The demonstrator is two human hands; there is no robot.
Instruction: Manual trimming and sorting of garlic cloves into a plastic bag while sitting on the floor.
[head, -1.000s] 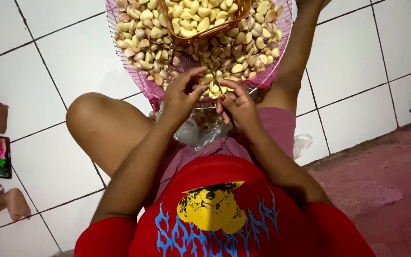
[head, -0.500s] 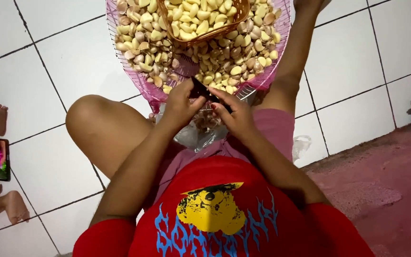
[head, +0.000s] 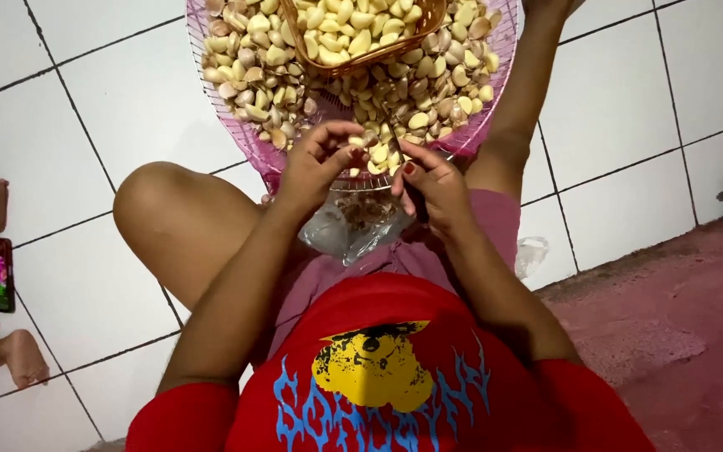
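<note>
A person in a red printed shirt sits on a white tiled floor (head: 110, 109). The left hand (head: 318, 166) pinches a garlic clove (head: 356, 142); the right hand (head: 433, 186) grips a dark knife (head: 416, 197). Just beyond them, a pink plastic basket (head: 232, 125) holds garlic cloves and a small brown woven basket (head: 361, 60).

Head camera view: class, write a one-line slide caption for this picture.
Seated on white floor tiles, both hands, left hand and right hand, work a garlic clove over a pink basket of cloves.
</note>
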